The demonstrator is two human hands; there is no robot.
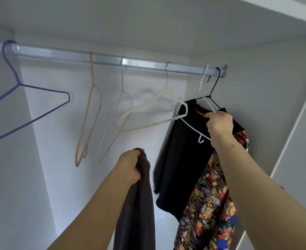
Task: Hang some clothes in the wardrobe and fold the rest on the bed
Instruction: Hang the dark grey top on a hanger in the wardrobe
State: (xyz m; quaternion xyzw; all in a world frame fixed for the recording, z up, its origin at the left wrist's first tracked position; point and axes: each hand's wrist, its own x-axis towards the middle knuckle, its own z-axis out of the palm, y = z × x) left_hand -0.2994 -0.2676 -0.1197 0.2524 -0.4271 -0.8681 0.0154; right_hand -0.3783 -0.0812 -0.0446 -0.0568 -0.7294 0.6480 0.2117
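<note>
Right hand (219, 125) pinches white wire hanger (193, 128), hooked on rail (101, 59) at upper right of frame, over black top (181, 156) hanging beside teddy-print garment (208, 204); left hand (130, 166) fist-clamped round bunched dark brown garment (139, 204), lower centre.

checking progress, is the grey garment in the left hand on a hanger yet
No, the left hand grips the grey garment bunched, with no hanger in it.
</note>
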